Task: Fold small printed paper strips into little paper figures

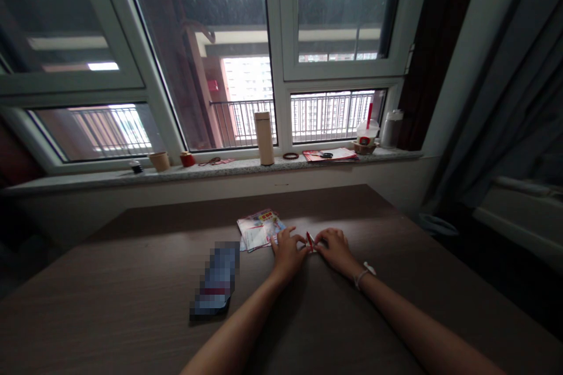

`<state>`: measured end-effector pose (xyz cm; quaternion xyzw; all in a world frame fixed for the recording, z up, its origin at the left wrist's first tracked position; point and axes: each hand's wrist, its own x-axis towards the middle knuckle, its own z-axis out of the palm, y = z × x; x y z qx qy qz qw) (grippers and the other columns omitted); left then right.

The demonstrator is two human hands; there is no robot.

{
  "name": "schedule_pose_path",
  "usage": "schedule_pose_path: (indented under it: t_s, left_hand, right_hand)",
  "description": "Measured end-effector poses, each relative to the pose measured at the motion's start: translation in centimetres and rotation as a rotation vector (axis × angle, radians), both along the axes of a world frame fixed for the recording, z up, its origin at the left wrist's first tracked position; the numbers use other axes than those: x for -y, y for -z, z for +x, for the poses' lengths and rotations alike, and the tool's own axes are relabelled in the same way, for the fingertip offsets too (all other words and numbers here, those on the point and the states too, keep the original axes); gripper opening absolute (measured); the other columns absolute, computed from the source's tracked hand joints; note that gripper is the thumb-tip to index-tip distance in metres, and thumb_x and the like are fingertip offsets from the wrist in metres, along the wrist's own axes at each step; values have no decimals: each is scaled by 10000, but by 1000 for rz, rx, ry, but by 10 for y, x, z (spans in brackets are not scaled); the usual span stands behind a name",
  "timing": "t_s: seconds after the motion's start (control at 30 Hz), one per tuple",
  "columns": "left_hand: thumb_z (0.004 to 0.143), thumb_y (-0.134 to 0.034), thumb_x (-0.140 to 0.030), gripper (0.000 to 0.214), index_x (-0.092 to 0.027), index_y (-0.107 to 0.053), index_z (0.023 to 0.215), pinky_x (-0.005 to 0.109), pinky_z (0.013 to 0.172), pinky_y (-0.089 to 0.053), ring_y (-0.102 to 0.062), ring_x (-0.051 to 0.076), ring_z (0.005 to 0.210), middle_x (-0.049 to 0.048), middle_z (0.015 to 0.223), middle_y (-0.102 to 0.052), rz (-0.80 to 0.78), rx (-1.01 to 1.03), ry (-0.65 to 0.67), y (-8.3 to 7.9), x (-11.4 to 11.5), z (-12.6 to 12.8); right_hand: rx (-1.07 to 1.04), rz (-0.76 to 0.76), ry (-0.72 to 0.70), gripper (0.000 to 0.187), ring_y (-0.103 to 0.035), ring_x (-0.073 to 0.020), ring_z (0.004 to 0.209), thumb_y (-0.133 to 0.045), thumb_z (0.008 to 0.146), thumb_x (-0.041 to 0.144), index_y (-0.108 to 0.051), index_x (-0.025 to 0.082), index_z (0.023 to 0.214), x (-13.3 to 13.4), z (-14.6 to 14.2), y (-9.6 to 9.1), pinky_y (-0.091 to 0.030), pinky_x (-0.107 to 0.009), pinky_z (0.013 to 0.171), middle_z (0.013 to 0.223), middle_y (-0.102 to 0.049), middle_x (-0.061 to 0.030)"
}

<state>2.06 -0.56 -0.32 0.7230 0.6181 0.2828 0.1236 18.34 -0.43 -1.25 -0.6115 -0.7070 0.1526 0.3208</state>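
1. A small red-and-white paper piece (310,241) is pinched, at the brown tabletop (141,263), by the left hand (289,253) and right hand (338,249).
2. Its edges are hidden by fingertips.
3. A flat blue object (219,275) is pixelated.

We are facing daylight from the window (275,41) (it is glossing the table (369,217)), while the edges are looking stretched and dim.

The bench (141,263) has a dark brown, faintly wood-grained top, with a soft sheen toward its far side; on it lie a loose pile of printed papers (259,232) and, nearer and to the left, a flat bluish object (219,275), blurred into blocks
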Motion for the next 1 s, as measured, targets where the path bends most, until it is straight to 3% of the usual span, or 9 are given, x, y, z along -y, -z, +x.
schedule_pose_path:
  t_s: [0.23, 0.77, 0.87, 1.0]
  left_hand:
    - [780, -695, -314, 104, -272, -717, 873, 596, 1121, -133, -365, 277, 1330, 30, 1368, -513, 3, 18, 25, -2, 1, -1]
    - [753, -716, -279, 105, -309, -746, 849, 540, 1126, -171, -392, 255, 1288, 2, 1346, -530, 14, 4, 93, -4, 0, -10]
    - [751, -718, -272, 102, -311, -748, 841, 559, 1127, -153, -383, 260, 1293, 2, 1349, -529, 22, -11, 107, -4, 0, -10]
    - [754, -711, -252, 106, -313, -750, 831, 586, 1131, -124, -375, 264, 1303, 7, 1348, -532, 44, -29, 126, -7, 3, -10]
  right_hand:
    - [14, 12, -15, 193, -474, -235, 1085, -622, 779, 325, -692, 256, 945, -2, 2, 4, -309, -333, 967, 1034, -632, -31]
    - [-89, 77, -95, 101, -510, -208, 1055, -592, 792, 233, -687, 245, 824, 1, 1, -2, -318, -341, 977, 966, -675, -12]
    - [-49, 54, -80, 133, -504, -212, 1128, -595, 787, 225, -714, 249, 844, 1, 2, -4, -268, -383, 1048, 1027, -662, -37]
    - [25, 46, -119, 170, -474, -217, 1223, -581, 800, 214, -728, 270, 865, 2, 6, -8, -111, -467, 1131, 1084, -666, -39]
